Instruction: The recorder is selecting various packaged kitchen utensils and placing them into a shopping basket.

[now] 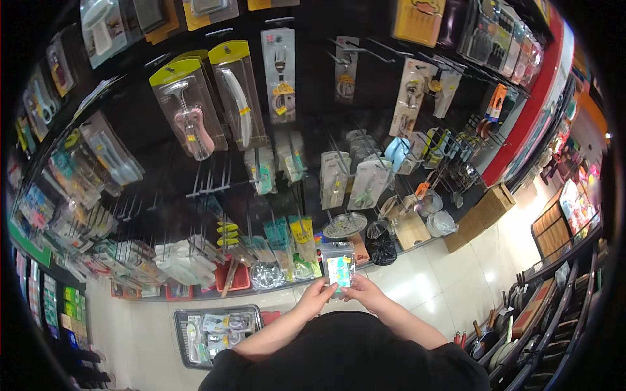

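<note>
In front of my body I hold a small clear plastic packet (340, 262) upright between both hands. It has a dark top strip, a white and teal card and a yellow patch. My left hand (317, 294) pinches its lower left side with the thumb on the front. The lower right corner is gripped by my right hand (365, 292), its thumb also in front. What the packet contains is too small to make out.
A dark wall rack with hooks carries many packaged utensils, among them a pink-handled corkscrew (190, 124). On the floor at my left stands a grey basket (179, 339) of packaged goods. A cardboard box (479, 218) sits right of the rack; pans (486, 342) fill shelves at lower right.
</note>
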Demonstrator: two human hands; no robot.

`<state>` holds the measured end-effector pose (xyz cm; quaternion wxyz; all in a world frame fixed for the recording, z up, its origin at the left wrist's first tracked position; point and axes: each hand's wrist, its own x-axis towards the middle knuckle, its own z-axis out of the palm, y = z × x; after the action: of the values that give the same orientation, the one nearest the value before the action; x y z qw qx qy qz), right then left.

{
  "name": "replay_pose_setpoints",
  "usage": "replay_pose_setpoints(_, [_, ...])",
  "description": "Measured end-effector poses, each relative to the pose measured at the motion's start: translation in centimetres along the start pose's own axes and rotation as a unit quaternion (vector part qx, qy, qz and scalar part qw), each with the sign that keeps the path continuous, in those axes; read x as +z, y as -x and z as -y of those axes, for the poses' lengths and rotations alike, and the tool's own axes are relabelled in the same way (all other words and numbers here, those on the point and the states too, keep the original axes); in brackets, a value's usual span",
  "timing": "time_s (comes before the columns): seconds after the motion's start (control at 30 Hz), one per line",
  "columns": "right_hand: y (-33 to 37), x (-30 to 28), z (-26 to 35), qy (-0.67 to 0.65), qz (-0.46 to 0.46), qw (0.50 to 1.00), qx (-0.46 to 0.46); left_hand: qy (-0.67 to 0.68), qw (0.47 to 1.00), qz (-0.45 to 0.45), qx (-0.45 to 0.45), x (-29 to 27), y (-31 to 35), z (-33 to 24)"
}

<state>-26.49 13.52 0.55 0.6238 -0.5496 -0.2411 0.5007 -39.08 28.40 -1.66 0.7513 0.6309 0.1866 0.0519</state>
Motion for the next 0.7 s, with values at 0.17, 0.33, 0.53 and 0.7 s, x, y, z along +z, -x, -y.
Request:
replay_pose_setpoints(0.17, [8.4,-0.4,-2.6,-0.034,-0.003,0.999,0.003,0.08,0.995,-0.054,0.011,6.5,7.4,2.3])
replay_pose_setpoints(0.33, [14.7,-0.7,-8.4,-0.052,0.012,0.996,0.076,0.115,0.987,-0.108,-0.028,11.8,14.6,6.7])
replay_pose_setpoints(0.53, [17.8,2.3,-10.4,-0.07,0.083,0.99,0.087,0.072,0.974,-0.215,-0.03,13.1,20.3,6.9])
replay_pose_setpoints(0.7, [18.1,6.4,-12.8,-0.059,0.124,0.984,0.11,0.078,0.973,-0.217,-0.007,11.2,25.7,8.5])
